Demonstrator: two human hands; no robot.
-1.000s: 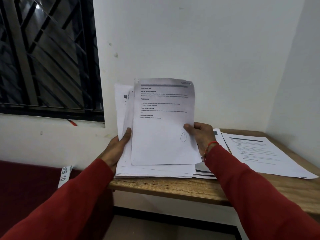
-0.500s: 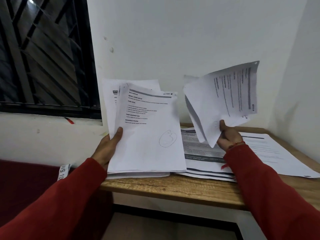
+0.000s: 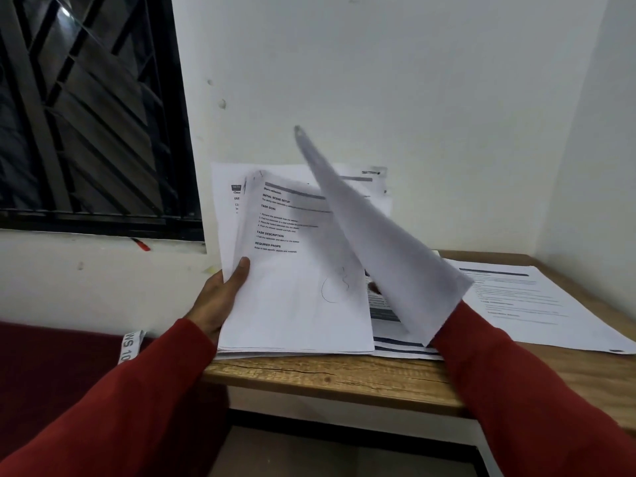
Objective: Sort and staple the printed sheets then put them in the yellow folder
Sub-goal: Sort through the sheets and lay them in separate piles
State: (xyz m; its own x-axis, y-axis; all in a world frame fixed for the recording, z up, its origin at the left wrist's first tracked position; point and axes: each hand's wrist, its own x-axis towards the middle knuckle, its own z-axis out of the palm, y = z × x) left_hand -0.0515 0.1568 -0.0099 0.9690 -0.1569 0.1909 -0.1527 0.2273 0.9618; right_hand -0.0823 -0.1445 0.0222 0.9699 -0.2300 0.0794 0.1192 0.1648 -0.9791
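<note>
The stack of printed sheets [image 3: 296, 297] is gripped at its left edge by the left hand [image 3: 220, 297], thumb on top, bottom edge on the bench [image 3: 327, 376]. A blurred loose sheet [image 3: 389, 249] hides the right hand; its grip cannot be told.

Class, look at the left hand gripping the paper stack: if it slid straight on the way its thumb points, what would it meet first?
Probably the white wall behind the stack of sheets. The left hand points up and away along the stack's edge; depth is unclear.
</note>
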